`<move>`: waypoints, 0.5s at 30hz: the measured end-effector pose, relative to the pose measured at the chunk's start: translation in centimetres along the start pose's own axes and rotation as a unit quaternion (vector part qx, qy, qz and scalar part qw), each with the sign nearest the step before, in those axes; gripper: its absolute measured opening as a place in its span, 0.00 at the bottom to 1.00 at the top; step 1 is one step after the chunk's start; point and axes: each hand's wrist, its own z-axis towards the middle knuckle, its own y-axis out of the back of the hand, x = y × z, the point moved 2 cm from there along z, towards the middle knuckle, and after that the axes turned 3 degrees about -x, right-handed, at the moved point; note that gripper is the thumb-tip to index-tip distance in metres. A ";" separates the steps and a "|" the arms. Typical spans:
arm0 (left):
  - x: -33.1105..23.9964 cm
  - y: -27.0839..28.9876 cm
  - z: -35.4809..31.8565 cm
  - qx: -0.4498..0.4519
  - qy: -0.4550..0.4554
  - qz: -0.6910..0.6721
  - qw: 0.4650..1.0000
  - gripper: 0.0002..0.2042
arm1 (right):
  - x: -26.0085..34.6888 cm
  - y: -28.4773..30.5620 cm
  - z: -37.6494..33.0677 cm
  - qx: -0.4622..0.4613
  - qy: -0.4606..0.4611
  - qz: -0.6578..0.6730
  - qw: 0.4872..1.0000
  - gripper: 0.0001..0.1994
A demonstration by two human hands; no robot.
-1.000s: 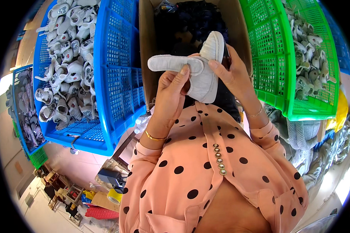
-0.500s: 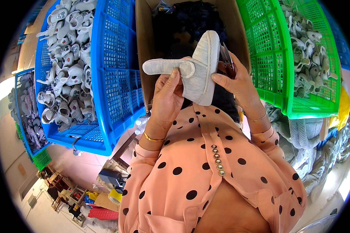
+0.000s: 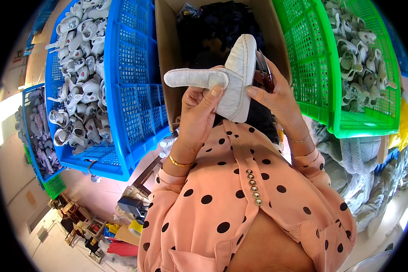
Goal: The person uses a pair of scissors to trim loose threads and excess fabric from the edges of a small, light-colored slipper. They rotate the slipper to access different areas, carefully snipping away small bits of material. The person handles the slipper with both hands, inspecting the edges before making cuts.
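A small pale grey fabric shoe (image 3: 241, 61) with a light sole edge is held up in front of my chest, its strap sticking out to the left. My left hand (image 3: 197, 112) grips it, thumb pressed where the strap meets the shoe's side, the other fingers mostly hidden behind. My right hand (image 3: 283, 99) is closed round dark-handled scissors (image 3: 265, 75), whose metal blades point up beside the sole. The right thumb touches the sole edge.
Beyond the shoe stands a cardboard box (image 3: 167, 50) with dark material inside. A blue plastic crate (image 3: 136, 77) of small grey shoes is on the left, a green crate (image 3: 310, 59) of similar ones on the right. Grey fabric bundles (image 3: 356, 158) lie below the green crate.
My left thumb has slid right and slightly down, from the strap to its joint with the shoe. The shoe has tilted slightly. My right hand keeps its hold on the scissors.
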 end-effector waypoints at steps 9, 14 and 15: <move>0.8 0.1 -2.1 0.040 -0.085 0.392 0.915 0.14 | -0.9 3.7 -0.1 -0.147 0.000 -0.011 0.989 0.21; 5.9 8.7 -3.9 0.420 -0.146 0.734 0.513 0.16 | 0.4 8.7 0.8 -0.318 0.003 0.274 0.907 0.13; 6.5 13.2 -1.5 0.494 -0.217 0.779 0.321 0.18 | 0.1 9.8 0.9 -0.315 -0.002 0.295 0.902 0.16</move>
